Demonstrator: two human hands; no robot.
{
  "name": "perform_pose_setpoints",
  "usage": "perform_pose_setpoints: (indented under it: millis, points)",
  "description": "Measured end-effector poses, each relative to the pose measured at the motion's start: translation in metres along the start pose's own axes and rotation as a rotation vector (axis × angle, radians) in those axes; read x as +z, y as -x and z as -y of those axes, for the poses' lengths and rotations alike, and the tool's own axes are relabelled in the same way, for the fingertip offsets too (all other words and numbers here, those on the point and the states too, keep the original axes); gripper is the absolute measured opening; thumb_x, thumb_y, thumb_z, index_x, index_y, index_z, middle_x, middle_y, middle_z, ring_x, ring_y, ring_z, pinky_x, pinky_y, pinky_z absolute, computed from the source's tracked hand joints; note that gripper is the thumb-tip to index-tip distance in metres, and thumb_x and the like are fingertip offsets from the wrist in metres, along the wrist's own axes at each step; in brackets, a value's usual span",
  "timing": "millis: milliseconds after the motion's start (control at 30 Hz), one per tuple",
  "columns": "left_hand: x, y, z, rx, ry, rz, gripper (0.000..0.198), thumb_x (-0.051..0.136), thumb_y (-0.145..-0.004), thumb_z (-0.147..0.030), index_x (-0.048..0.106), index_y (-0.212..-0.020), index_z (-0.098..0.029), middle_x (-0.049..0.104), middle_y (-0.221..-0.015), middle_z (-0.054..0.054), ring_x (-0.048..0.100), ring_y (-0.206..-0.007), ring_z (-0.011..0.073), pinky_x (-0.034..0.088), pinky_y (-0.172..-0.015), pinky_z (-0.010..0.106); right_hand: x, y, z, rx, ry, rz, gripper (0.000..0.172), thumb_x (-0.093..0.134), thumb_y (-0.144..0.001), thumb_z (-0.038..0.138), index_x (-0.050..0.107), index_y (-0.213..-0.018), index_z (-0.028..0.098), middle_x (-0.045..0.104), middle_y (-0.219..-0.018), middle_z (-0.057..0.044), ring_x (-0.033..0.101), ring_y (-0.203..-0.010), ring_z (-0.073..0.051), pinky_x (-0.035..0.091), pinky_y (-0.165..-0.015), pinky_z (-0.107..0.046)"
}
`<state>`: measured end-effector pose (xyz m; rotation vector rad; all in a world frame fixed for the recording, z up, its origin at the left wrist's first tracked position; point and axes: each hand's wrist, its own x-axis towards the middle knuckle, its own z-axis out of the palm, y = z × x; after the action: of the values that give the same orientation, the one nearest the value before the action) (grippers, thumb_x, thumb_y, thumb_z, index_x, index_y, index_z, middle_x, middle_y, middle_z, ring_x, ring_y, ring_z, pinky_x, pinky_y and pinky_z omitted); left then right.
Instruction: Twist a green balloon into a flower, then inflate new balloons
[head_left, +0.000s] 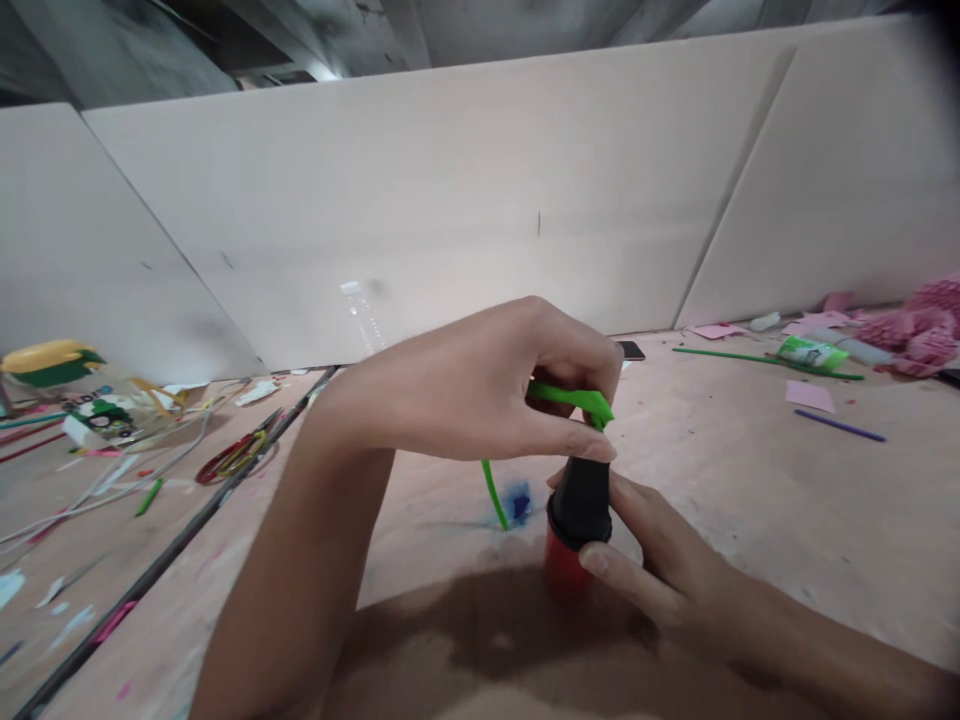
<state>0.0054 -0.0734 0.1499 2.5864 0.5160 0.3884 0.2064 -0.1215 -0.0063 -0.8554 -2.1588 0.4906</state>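
Observation:
My left hand [517,385] arches over from the left, with thumb and fingers pinched on a bright green strip [574,398]. One end of that strip is folded near the fingertips; a thin green tail [493,495] hangs below the palm towards the table. Right under the fingertips stands a red container [568,565] with a tapering black top [583,498]. Its tip is hidden behind my left thumb, so contact with the strip cannot be made out. My right hand [675,580] is closed around the container from the right, thumb in front at the black rim.
Scissors [238,447], cords and paper scraps lie on the left beside a clear tub [112,415]. A clear bottle [362,315] stands behind my left wrist. To the right are a phone [632,351], a green packet [811,353], a purple stick [840,425] and pink crepe paper [919,330].

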Motion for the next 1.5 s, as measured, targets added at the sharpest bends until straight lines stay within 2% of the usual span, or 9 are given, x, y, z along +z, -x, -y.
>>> perform_pose_setpoints:
  millis: [167, 500, 833, 1500]
  points:
    - [-0.0007, 0.0012, 0.0001, -0.006, -0.018, 0.018, 0.010, 0.066, -0.087, -0.017, 0.062, -0.078, -0.014, 0.050, -0.068, -0.005, 0.039, -0.061, 0.0081, 0.033, -0.055, 0.023, 0.0012, 0.0006, -0.0009, -0.006, 0.001, 0.000, 0.032, 0.051, -0.099, 0.040, 0.057, -0.125, 0.022, 0.072, -0.114, -0.011, 0.069, -0.099, -0.026, 0.058, -0.079, -0.036]
    - [-0.0015, 0.0006, 0.0044, -0.019, 0.006, 0.034, 0.006, 0.065, -0.087, -0.019, 0.065, -0.082, -0.015, 0.059, -0.072, -0.002, 0.046, -0.064, 0.0106, 0.035, -0.056, 0.024, 0.0008, 0.0005, -0.0028, 0.007, 0.005, 0.005, 0.035, 0.052, -0.098, 0.040, 0.058, -0.127, 0.022, 0.072, -0.116, -0.011, 0.069, -0.101, -0.028, 0.058, -0.081, -0.037]
    - [-0.0012, 0.0006, 0.0053, -0.015, 0.007, 0.043, 0.006, 0.064, -0.088, -0.020, 0.065, -0.083, -0.016, 0.059, -0.072, -0.002, 0.046, -0.065, 0.0109, 0.036, -0.057, 0.024, 0.0010, 0.0009, -0.0030, -0.017, 0.002, 0.008, 0.033, 0.051, -0.100, 0.038, 0.054, -0.129, 0.022, 0.071, -0.116, -0.010, 0.069, -0.100, -0.026, 0.057, -0.081, -0.036]
    - [-0.0010, -0.0019, 0.0068, 0.016, -0.064, 0.028, 0.010, 0.070, -0.086, -0.021, 0.067, -0.078, -0.015, 0.058, -0.068, -0.003, 0.043, -0.059, 0.0080, 0.033, -0.054, 0.023, 0.0007, 0.0011, -0.0038, -0.028, -0.001, 0.008, 0.027, 0.052, -0.100, 0.036, 0.055, -0.123, 0.024, 0.071, -0.114, -0.008, 0.068, -0.099, -0.025, 0.056, -0.078, -0.033]
